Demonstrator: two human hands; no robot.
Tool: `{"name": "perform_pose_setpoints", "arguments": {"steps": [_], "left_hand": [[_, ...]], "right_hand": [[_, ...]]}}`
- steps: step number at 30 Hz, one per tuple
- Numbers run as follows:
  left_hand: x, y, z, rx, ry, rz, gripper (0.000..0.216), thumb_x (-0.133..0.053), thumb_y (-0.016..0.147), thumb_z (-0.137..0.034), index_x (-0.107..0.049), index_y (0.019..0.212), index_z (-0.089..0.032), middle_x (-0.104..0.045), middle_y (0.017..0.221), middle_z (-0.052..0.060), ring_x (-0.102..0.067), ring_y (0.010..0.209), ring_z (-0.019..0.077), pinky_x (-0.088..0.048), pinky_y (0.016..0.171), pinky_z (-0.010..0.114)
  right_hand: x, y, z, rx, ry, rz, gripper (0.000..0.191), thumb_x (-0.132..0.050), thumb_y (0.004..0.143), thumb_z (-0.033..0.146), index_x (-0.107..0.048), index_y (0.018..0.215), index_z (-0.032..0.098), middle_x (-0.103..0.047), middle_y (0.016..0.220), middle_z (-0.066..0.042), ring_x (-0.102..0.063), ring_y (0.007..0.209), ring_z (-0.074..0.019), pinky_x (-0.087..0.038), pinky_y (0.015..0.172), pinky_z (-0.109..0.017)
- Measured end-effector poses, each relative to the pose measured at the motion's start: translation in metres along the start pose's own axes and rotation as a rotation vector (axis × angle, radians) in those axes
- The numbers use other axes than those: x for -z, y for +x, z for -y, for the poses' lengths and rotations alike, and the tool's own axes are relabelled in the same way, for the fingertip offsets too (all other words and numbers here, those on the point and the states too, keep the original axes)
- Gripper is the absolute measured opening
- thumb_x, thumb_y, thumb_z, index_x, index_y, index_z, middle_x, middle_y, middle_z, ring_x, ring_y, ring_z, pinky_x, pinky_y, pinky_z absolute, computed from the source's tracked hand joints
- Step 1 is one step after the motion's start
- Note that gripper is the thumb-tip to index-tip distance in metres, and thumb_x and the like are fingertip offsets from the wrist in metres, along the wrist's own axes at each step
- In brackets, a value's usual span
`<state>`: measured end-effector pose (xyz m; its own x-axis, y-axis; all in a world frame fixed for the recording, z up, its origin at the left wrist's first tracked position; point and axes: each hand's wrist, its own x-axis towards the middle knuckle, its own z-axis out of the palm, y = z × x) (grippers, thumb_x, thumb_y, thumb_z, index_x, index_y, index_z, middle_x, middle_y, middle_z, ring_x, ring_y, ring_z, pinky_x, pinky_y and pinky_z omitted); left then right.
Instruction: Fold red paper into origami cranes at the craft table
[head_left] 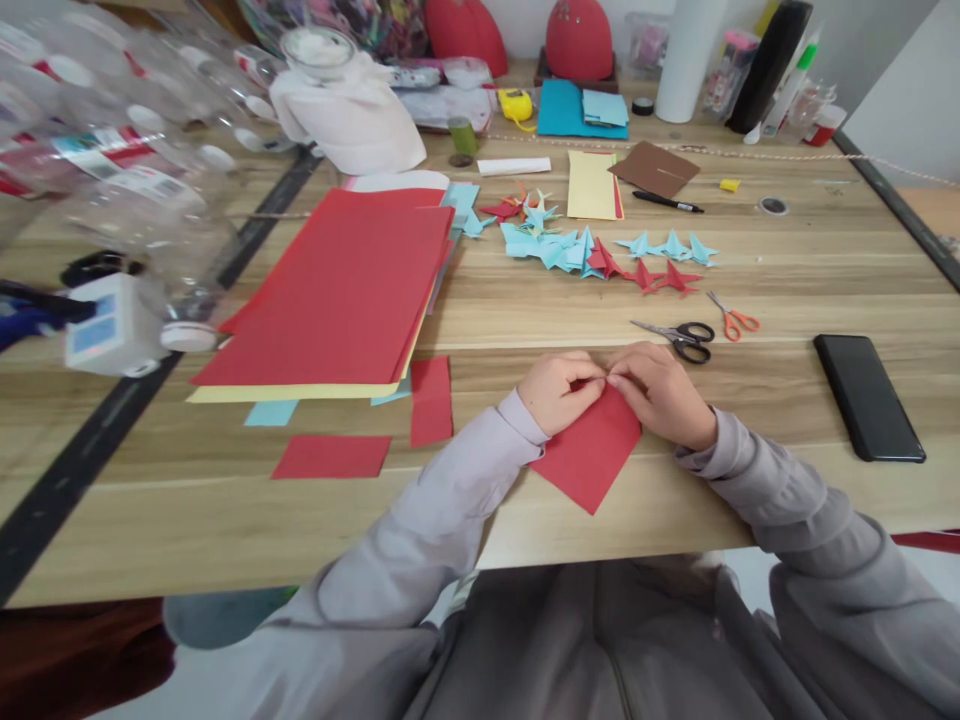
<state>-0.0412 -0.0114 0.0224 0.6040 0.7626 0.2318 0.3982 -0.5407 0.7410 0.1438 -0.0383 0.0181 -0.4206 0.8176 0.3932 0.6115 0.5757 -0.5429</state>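
Observation:
A red sheet of paper (589,455) lies before me on the wooden table, turned so one corner points toward me. At its far corner my left hand (562,388) pinches the paper between thumb and fingers. My right hand (660,392) pinches the same corner from the other side, the fingertips of both hands nearly touching. Part of the sheet's upper edges is hidden under the hands. Just beyond my right hand are black-handled scissors (691,342) and small orange-handled scissors (739,322).
Left of my arms lies a stack of red paper (337,290), with red strips (331,457) nearby. Folded paper cranes (570,250) in blue and red sit further back. A phone (870,398) rests at right; plastic bottles (150,190) crowd the left.

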Motion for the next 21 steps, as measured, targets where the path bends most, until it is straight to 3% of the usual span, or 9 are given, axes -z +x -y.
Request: {"name": "perform_pose_setpoints", "arguments": {"steps": [7, 12, 16, 21], "left_hand": [[0.017, 0.002, -0.002, 0.054, -0.201, 0.049, 0.023, -0.055, 0.079, -0.021, -0.071, 0.064, -0.013, -0.063, 0.064, 0.003, -0.057, 0.061, 0.0111, -0.043, 0.059, 0.023], [0.031, 0.002, 0.002, 0.15, -0.276, -0.047, 0.018, -0.058, 0.072, -0.018, -0.068, 0.057, -0.014, -0.064, 0.061, 0.002, -0.056, 0.058, 0.0116, -0.043, 0.056, 0.023], [0.026, 0.003, 0.0, 0.204, -0.256, -0.176, 0.019, -0.058, 0.076, -0.023, -0.07, 0.065, -0.013, -0.069, 0.069, 0.005, -0.06, 0.064, 0.0132, -0.045, 0.059, 0.024], [0.008, 0.003, -0.007, 0.113, -0.209, 0.013, 0.018, -0.057, 0.078, -0.02, -0.071, 0.069, -0.014, -0.069, 0.069, 0.003, -0.059, 0.064, 0.0114, -0.046, 0.061, 0.022]], "right_hand": [[0.011, 0.004, -0.004, -0.238, 0.36, 0.072, 0.021, -0.055, 0.088, 0.033, -0.063, 0.077, 0.017, -0.067, 0.075, -0.005, -0.061, 0.071, -0.0164, -0.049, 0.069, -0.03], [0.02, 0.006, -0.016, -0.355, 0.442, 0.042, 0.029, -0.063, 0.082, 0.046, -0.063, 0.073, 0.018, -0.065, 0.069, -0.002, -0.057, 0.067, -0.0161, -0.048, 0.064, -0.031], [0.018, 0.006, -0.014, -0.389, 0.474, 0.041, 0.031, -0.064, 0.08, 0.048, -0.063, 0.072, 0.017, -0.064, 0.068, -0.003, -0.055, 0.063, -0.0157, -0.046, 0.058, -0.03], [0.015, 0.004, 0.001, -0.367, 0.475, 0.101, 0.023, -0.062, 0.082, 0.038, -0.067, 0.075, 0.017, -0.067, 0.07, -0.003, -0.057, 0.063, -0.0148, -0.046, 0.057, -0.027]]}}
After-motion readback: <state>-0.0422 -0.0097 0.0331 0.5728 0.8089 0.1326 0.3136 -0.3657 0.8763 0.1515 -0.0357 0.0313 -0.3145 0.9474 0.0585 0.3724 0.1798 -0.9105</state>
